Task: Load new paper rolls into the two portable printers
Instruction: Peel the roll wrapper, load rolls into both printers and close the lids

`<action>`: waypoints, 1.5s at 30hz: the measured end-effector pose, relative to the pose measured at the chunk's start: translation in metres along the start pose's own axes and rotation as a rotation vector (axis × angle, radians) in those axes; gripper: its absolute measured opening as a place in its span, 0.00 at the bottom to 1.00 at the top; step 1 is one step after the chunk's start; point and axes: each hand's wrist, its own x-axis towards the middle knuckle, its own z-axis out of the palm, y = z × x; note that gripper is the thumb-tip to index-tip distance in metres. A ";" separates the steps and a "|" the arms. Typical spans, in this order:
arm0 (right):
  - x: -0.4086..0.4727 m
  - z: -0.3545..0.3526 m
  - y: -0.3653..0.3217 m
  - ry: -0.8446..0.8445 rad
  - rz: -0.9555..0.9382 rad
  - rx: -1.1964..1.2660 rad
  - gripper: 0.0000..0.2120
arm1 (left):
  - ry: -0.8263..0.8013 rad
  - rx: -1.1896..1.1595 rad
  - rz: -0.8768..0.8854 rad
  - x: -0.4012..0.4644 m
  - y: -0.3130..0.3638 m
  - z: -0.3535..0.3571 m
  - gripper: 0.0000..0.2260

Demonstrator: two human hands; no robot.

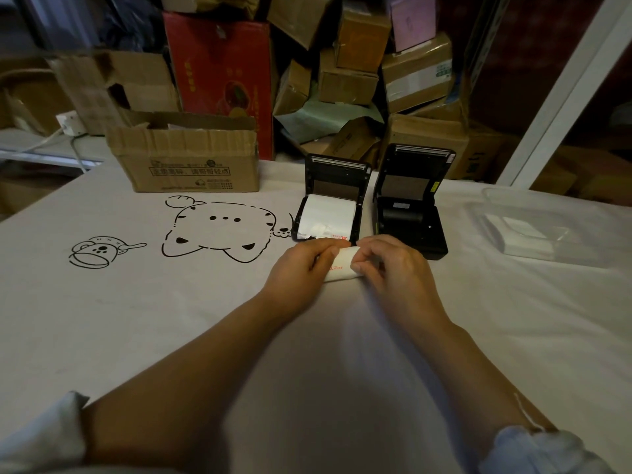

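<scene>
Both forearms reach out over the white cloth-covered table [102, 319]. I see the left hand [301, 265] and right hand [390, 265] pinching a white paper roll [342, 266] between them, fingers curled onto it, just in front of the printers. Left printer [331, 200] sits lid up with white paper in its bay. Right printer [410, 206], just beside it, lid up, bay dark. Clear plastic tray [533, 227] at right, cardboard box [188, 159] far left.
</scene>
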 end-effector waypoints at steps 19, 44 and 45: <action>0.011 -0.003 -0.006 -0.035 0.115 0.013 0.02 | 0.011 0.000 0.010 -0.001 0.000 -0.001 0.14; 0.004 -0.005 -0.004 0.036 -0.002 -0.052 0.01 | -0.071 -0.114 -0.055 0.001 0.009 -0.008 0.16; 0.003 -0.007 -0.003 0.042 -0.029 -0.073 0.01 | -0.107 -0.137 -0.054 0.002 0.011 -0.011 0.16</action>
